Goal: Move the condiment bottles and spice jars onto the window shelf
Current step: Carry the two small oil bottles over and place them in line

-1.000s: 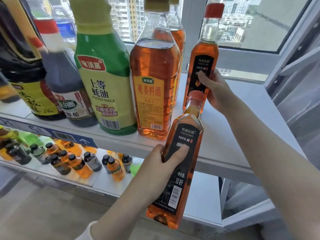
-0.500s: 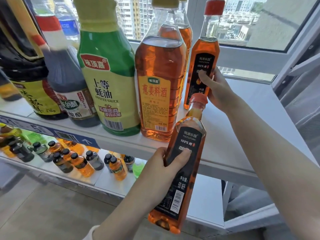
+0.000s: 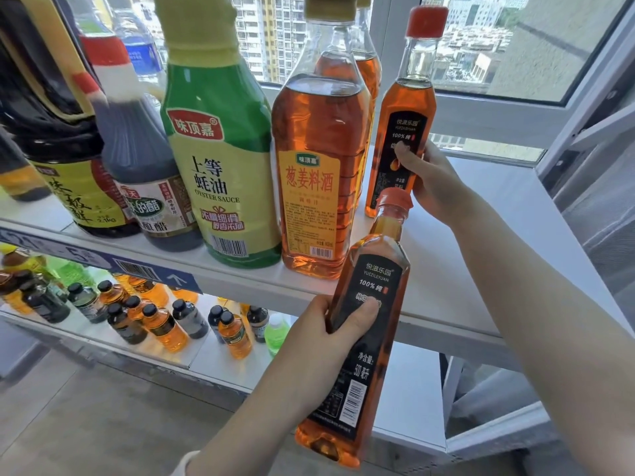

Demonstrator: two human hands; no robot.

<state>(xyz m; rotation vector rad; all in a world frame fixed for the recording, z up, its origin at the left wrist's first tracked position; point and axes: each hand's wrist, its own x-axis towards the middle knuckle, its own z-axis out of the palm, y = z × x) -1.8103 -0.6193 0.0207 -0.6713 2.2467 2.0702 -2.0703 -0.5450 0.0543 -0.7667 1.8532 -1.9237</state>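
Observation:
My left hand [image 3: 330, 334] grips a slim amber oil bottle with a black label and red cap [image 3: 364, 341], held tilted in front of the white window shelf [image 3: 481, 242], its base below the shelf edge. My right hand [image 3: 433, 180] is wrapped around a matching oil bottle [image 3: 407, 108] that stands upright on the shelf near the window. Left of it stand a large amber cooking wine bottle [image 3: 316, 166], a green oyster sauce bottle [image 3: 220, 159], a dark vinegar bottle [image 3: 144, 166] and a big dark soy sauce jug [image 3: 58, 139].
A lower shelf [image 3: 213, 359] holds several small amber and dark bottles and a green one. The window frame [image 3: 515, 115] closes the back of the shelf; bare shelf surface lies to the right of the upright oil bottle. Grey floor is below.
The bottle in my left hand has risen slightly toward the shelf. My right hand stays on the upright bottle.

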